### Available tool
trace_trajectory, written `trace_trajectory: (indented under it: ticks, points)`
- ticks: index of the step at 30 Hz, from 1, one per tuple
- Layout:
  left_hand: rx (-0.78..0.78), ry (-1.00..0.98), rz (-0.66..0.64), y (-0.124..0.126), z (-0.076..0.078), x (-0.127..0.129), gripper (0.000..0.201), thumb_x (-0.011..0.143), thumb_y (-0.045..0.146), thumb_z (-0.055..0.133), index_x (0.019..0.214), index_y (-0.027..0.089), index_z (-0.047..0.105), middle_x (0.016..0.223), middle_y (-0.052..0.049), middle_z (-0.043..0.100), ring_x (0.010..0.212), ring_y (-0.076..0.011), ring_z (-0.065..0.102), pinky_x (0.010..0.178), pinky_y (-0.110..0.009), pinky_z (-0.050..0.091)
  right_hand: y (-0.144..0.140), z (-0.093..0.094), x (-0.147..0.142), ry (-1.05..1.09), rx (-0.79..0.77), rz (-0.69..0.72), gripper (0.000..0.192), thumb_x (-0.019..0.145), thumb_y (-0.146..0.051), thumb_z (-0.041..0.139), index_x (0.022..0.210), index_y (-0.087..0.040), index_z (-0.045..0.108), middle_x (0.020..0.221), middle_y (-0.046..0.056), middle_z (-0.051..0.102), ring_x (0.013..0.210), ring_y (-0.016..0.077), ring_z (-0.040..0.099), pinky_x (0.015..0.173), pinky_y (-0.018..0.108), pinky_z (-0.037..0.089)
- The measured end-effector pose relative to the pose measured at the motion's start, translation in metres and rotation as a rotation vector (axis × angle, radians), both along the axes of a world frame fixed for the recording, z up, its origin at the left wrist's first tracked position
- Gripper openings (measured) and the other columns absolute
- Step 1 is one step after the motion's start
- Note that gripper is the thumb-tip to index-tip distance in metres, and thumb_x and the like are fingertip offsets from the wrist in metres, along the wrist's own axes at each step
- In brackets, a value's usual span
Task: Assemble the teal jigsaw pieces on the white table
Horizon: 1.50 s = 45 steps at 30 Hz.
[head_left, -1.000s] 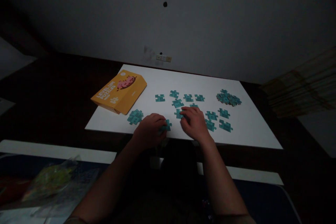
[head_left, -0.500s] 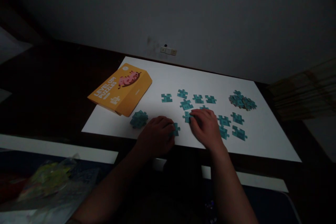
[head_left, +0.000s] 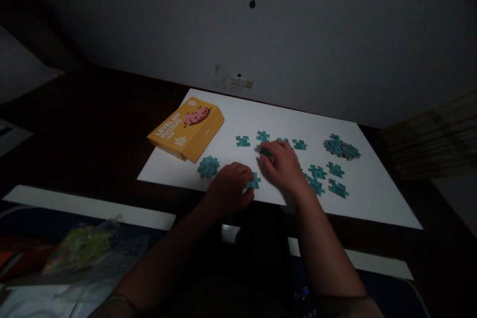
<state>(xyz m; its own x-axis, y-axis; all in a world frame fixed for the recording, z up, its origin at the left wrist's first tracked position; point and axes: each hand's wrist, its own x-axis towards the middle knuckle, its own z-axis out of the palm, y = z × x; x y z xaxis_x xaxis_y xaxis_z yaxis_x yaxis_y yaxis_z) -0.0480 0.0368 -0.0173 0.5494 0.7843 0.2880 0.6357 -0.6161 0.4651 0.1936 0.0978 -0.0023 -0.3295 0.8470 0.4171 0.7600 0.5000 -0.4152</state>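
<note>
My left hand rests near the front edge of the white table, its fingers and thumb closed on a teal puzzle piece. My right hand is just to the right, fingers bent and thumb tucked in, gripping another teal puzzle piece that is mostly covered. Beyond the right hand lie a puzzle piece, another puzzle piece and a third puzzle piece. Several more, such as one puzzle piece, lie at its right. Some pieces are partly hidden beneath the right hand.
A yellow puzzle box stands at the table's left side. In front of it is a small pile of teal pieces. At the far right sits a larger heap of pieces. A clear plastic bag lies at lower left, off the table.
My right hand has moved away from me and slightly left, onto the pieces farther back. The left hand stays at its piece. The camera view has shifted a little.
</note>
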Motion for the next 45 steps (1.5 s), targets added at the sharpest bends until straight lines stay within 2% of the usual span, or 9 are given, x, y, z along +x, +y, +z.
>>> trace_trajectory:
  ticks: [4,9,13,18,21,25,32,37,45]
  points:
    - [0.026,-0.034,0.021,0.002,-0.005,0.0,0.026,0.095,0.023,0.074,0.121,0.023,0.071,0.127,-0.012,0.081,0.122,-0.0352,0.073,0.105,-0.054,0.061,0.059,-0.001,-0.038,-0.117,-0.138,0.088,0.057,0.099,-0.025,0.077,0.156,-0.024,0.072,0.156,0.018,0.075,0.147,0.0458,0.06,0.125,0.067,0.049]
    - [0.031,-0.049,0.052,0.002,-0.011,-0.001,0.029,0.094,0.026,0.071,0.124,0.024,0.07,0.129,-0.011,0.08,0.124,-0.0351,0.072,0.108,-0.053,0.059,0.089,-0.005,-0.052,-0.193,-0.205,0.119,0.05,0.095,-0.025,0.082,0.144,-0.021,0.077,0.141,0.021,0.079,0.135,0.0432,0.064,0.12,0.062,0.05]
    - [0.026,-0.043,0.043,0.002,-0.008,-0.002,0.028,0.095,0.027,0.07,0.123,0.023,0.071,0.128,-0.013,0.08,0.125,-0.0352,0.072,0.109,-0.053,0.059,0.068,-0.002,-0.039,-0.097,-0.163,0.121,0.041,0.092,-0.02,0.077,0.133,-0.022,0.079,0.128,0.018,0.078,0.118,0.0362,0.069,0.11,0.053,0.054]
    - [0.013,-0.043,0.036,0.0,-0.003,-0.004,0.025,0.097,0.025,0.07,0.122,0.023,0.072,0.129,-0.012,0.081,0.125,-0.0345,0.071,0.108,-0.053,0.058,0.016,-0.004,-0.002,0.267,-0.088,0.038,0.03,0.098,-0.028,0.07,0.126,-0.026,0.08,0.117,0.012,0.08,0.104,0.0301,0.073,0.095,0.048,0.06]
    - [0.016,-0.057,0.03,0.0,-0.002,-0.004,0.025,0.097,0.025,0.07,0.121,0.023,0.074,0.128,-0.012,0.081,0.125,-0.0341,0.071,0.109,-0.053,0.059,-0.019,-0.014,0.02,0.436,-0.215,-0.076,0.036,0.096,-0.041,0.076,0.129,-0.026,0.079,0.115,0.009,0.084,0.083,0.025,0.071,0.079,0.043,0.06]
    - [0.032,-0.066,0.015,0.002,-0.003,-0.005,0.024,0.096,0.025,0.071,0.12,0.022,0.075,0.127,-0.012,0.082,0.124,-0.0352,0.072,0.109,-0.055,0.06,-0.05,-0.027,0.026,0.386,-0.282,-0.094,0.032,0.095,-0.046,0.077,0.118,-0.025,0.083,0.105,0.008,0.086,0.074,0.0233,0.068,0.073,0.041,0.058]
    - [0.016,-0.076,0.013,0.001,-0.001,-0.005,0.023,0.095,0.023,0.072,0.118,0.025,0.079,0.127,-0.011,0.082,0.126,-0.0341,0.073,0.112,-0.054,0.06,-0.053,-0.03,0.002,0.324,-0.229,-0.083,0.026,0.098,-0.042,0.072,0.115,-0.026,0.083,0.108,0.01,0.086,0.085,0.0275,0.075,0.084,0.046,0.063]
    - [0.0,-0.071,0.01,0.0,0.0,-0.006,0.022,0.097,0.024,0.072,0.118,0.024,0.079,0.128,-0.011,0.083,0.127,-0.0337,0.073,0.114,-0.053,0.06,-0.058,-0.029,0.003,0.293,-0.181,-0.045,0.023,0.102,-0.039,0.071,0.116,-0.027,0.084,0.114,0.011,0.086,0.103,0.031,0.079,0.098,0.05,0.064]
    - [0.01,-0.071,0.003,0.0,-0.001,-0.006,0.021,0.097,0.026,0.07,0.117,0.025,0.077,0.128,-0.01,0.082,0.126,-0.0333,0.073,0.112,-0.054,0.06,-0.059,-0.028,0.004,0.277,-0.184,-0.033,0.022,0.102,-0.036,0.071,0.117,-0.028,0.084,0.116,0.011,0.087,0.104,0.0315,0.079,0.1,0.053,0.064]
